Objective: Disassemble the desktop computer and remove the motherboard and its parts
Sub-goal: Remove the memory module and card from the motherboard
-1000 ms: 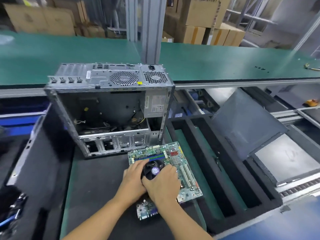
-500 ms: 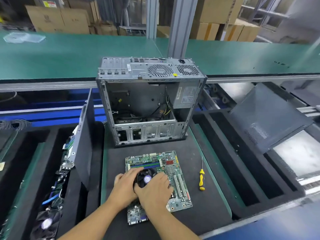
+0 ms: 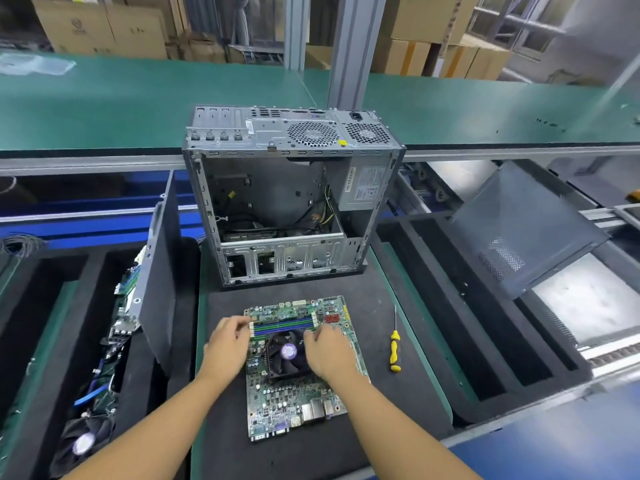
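Motherboard [image 3: 294, 396] is out, flat on the desk [image 3: 346, 292] just in front of the case [image 3: 277, 202]; the step looks like stripping its parts. Your hands are apart: left hand [image 3: 227, 344] at the memory sticks' [image 3: 282, 325] end toward the case's left side, right hand [image 3: 329, 351] on the fan [image 3: 287, 351] edge toward its right; can't tell if either pinches anything. Next, likely: push the end clips out, lift sticks straight up. Screwdriver [image 3: 394, 351] lies untouched off the case's front right corner.

Green workbench [image 3: 138, 98], grey metal post [image 3: 353, 46], stacked cardboard boxes [image 3: 104, 29] behind
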The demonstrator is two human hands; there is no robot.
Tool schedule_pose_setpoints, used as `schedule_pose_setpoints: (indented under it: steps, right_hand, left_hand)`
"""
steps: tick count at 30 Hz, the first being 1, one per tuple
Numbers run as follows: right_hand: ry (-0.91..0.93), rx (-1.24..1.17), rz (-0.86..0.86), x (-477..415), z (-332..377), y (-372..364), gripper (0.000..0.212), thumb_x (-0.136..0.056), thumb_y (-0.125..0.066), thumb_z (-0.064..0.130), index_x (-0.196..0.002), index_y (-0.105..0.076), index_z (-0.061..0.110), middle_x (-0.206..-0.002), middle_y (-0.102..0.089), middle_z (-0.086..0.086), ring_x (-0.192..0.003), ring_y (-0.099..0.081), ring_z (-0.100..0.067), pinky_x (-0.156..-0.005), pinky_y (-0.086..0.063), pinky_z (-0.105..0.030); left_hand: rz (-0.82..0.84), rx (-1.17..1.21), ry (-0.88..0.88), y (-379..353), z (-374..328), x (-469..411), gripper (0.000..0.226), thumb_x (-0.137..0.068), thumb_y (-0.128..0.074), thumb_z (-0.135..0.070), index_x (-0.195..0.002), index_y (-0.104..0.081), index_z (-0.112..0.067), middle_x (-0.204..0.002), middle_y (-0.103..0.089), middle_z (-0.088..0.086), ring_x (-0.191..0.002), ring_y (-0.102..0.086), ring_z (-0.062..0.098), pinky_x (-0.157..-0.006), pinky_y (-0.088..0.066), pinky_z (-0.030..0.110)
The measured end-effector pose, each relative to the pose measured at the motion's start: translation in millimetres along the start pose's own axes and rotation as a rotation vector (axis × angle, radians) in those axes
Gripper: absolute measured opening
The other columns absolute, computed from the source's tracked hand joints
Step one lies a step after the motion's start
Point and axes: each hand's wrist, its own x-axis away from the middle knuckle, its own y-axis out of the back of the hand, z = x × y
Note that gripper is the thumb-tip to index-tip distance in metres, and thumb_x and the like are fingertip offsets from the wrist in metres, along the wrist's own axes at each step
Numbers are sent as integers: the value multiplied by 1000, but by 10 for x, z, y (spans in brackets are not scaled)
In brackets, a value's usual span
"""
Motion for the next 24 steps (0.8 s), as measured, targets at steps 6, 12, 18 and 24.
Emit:
schedule_pose_setpoints:
  steps: [6, 12, 18, 24]
  right_hand:
    - [30, -150, 16, -298, -252, 300, 27, -103, -45, 22, -119, -64, 10, -104, -70, -13, -83, -62, -26, -71, -48, -31]
    - [84, -70, 91, -707, -267, 312, 36, -101, -47, 29, -95, -69, 0, -98, -71, -19, -96, -66, -35, -78, -50, -35]
    - [59, 103, 179, -1031, -120, 220, 44, -101, -51, 32, -64, -46, 8, -58, -49, -7, -69, -55, -28, -66, -49, -33]
    - [49, 102, 233, -1167, -98, 215, 30, -100, -53, 28, -82, -55, 4, -79, -60, -13, -69, -55, -28, -69, -53, -33]
  left_hand:
    - [25, -2, 255, -135, -75, -292, 22, -100, -54, -32, -116, -65, -23, -117, -67, 0, -102, -60, 20, -85, -46, 32]
    - [-95, 41, 423, -205, -41, -535, 14, -89, -73, -31, -91, -79, -18, -98, -76, 4, -96, -66, 28, -84, -53, 38]
    - [83, 234, 563, -26, -41, -723, 10, -83, -80, -11, -87, -76, -3, -92, -74, 18, -76, -66, 24, -57, -59, 28]
    - [149, 227, 619, 35, -104, -804, 10, -85, -77, -9, -87, -74, 0, -84, -74, 17, -79, -69, 27, -60, -56, 31]
